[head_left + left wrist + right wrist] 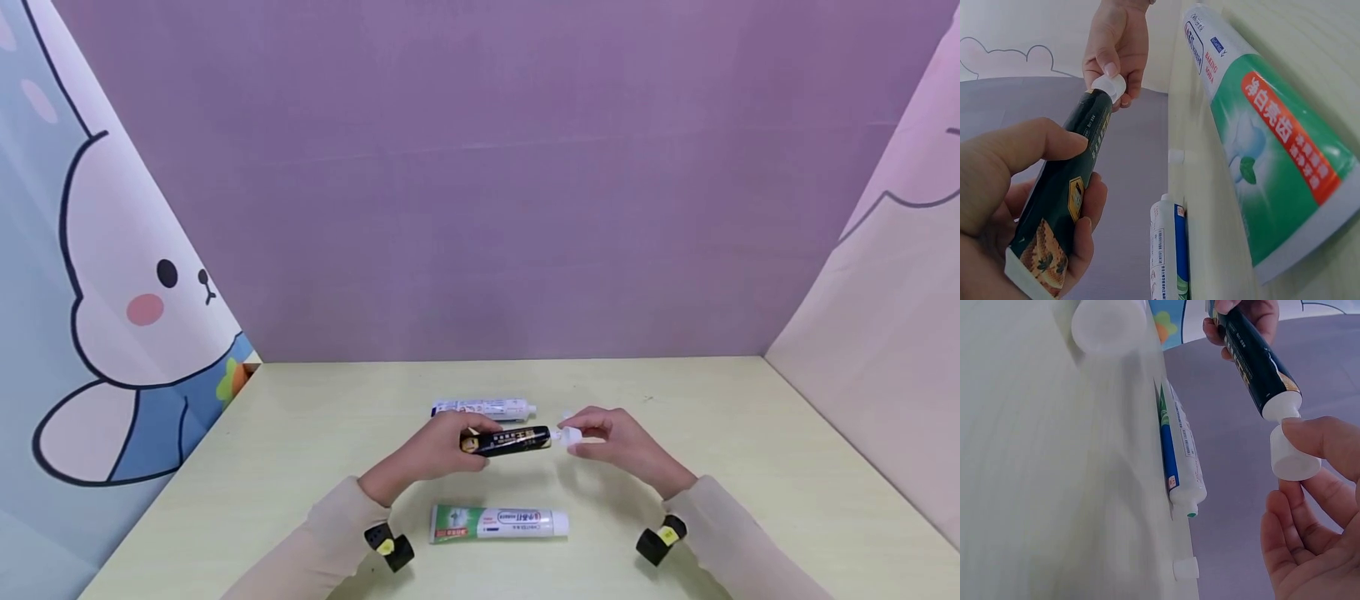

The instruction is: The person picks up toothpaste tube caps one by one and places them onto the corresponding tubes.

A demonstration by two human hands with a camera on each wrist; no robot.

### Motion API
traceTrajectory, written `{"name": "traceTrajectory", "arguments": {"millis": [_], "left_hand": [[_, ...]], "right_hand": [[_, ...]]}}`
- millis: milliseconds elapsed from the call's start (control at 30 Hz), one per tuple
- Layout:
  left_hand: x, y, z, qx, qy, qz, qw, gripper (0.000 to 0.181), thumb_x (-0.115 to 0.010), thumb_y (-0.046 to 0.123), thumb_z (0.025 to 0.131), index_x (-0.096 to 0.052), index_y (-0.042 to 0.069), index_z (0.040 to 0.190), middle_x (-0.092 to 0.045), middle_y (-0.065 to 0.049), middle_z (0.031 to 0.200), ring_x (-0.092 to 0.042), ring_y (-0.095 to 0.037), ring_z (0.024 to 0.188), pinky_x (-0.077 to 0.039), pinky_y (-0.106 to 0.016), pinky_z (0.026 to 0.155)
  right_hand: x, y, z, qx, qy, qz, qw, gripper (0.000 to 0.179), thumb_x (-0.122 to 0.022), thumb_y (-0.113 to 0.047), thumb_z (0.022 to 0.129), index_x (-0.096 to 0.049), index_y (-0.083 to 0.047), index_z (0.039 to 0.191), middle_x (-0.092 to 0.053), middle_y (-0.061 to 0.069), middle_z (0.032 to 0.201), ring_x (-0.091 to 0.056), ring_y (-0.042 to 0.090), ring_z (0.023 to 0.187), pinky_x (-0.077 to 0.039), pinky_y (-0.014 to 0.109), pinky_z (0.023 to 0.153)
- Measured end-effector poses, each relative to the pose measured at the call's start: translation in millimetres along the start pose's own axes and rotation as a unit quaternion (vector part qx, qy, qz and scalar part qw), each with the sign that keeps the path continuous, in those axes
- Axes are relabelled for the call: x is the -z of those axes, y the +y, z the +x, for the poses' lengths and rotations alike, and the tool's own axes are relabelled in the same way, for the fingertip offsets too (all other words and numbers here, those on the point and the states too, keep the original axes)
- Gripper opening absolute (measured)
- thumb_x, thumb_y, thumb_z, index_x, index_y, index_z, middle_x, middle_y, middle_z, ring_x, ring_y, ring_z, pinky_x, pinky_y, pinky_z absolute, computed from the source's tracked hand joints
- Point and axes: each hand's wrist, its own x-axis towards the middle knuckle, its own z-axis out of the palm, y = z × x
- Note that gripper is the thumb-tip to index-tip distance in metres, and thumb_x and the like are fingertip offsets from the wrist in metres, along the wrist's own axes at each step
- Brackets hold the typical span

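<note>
A person's right hand is pinching a white cap between thumb and fingers at the 3 o'clock end of a black tube; the thumb is covering the joint, so how far the cap is sitting on the nozzle cannot be told. The left hand is gripping the black tube toward its 9 o'clock end, curled fingers hiding part of the printing. Three tubes in all are keeping their contents out of sight. At 12 o'clock from the black one, a white-and-blue tube is lying with its nozzle bare and green-tipped, the left hand overlapping its near edge. At 2 o'clock, a loose second cap is resting on the table, mostly hidden behind the right hand in the head view. At 6 o'clock, a green-and-white tube is wearing the third cap, pointing to 3 o'clock. Two sleeves are reaching in from 7 and 5 o'clock, cut off at the lower edge.
</note>
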Motion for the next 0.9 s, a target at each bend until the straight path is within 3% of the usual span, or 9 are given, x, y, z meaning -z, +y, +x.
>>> {"name": "traceTrajectory", "arguments": {"millis": [300,600,733,900], "left_hand": [[-0.1,2.1,0.6,0.0,-0.003,-0.014,0.9999,0.04,-0.072,0.003,0.076,-0.066,0.009,0.116,-0.066,-0.006,0.108,-0.054,-0.013,0.079,-0.047,-0.024,0.063],[-2.3,2.5,0.1,0.003,-0.011,-0.016,0.9998,0.039,-0.072,0.003,0.076,-0.066,0.009,0.115,-0.066,-0.004,0.107,-0.054,-0.013,0.081,-0.048,-0.023,0.067],[-2.3,2.4,-0.8,0.002,-0.014,-0.015,0.9998,0.039,-0.073,0.004,0.077,-0.066,0.009,0.114,-0.066,-0.004,0.106,-0.055,-0.012,0.081,-0.048,-0.023,0.067],[-1.9,2.0,-2.4,-0.002,-0.019,-0.014,0.9997,0.037,-0.072,0.005,0.077,-0.067,0.009,0.114,-0.066,-0.003,0.105,-0.055,-0.012,0.081,-0.047,-0.023,0.067]], "right_hand": [[-3,-8,3.1,-0.008,-0.009,-0.006,0.9999,0.031,-0.073,-0.013,0.082,-0.067,-0.004,0.111,-0.064,0.01,0.107,-0.06,0.014,0.095,-0.047,0.04,0.09],[-7,-8,2.6,-0.017,-0.012,0.001,0.9998,0.03,-0.074,-0.013,0.081,-0.068,-0.005,0.109,-0.064,0.01,0.106,-0.06,0.015,0.096,-0.048,0.037,0.088],[-9,-8,2.5,-0.009,-0.011,-0.006,0.9999,0.031,-0.074,-0.013,0.081,-0.068,-0.004,0.109,-0.064,0.01,0.105,-0.06,0.013,0.094,-0.049,0.03,0.085],[-11,-8,3.1,-0.003,-0.011,-0.022,0.9997,0.03,-0.074,-0.014,0.08,-0.069,-0.005,0.108,-0.064,0.008,0.103,-0.06,0.011,0.092,-0.049,0.034,0.086]]}}
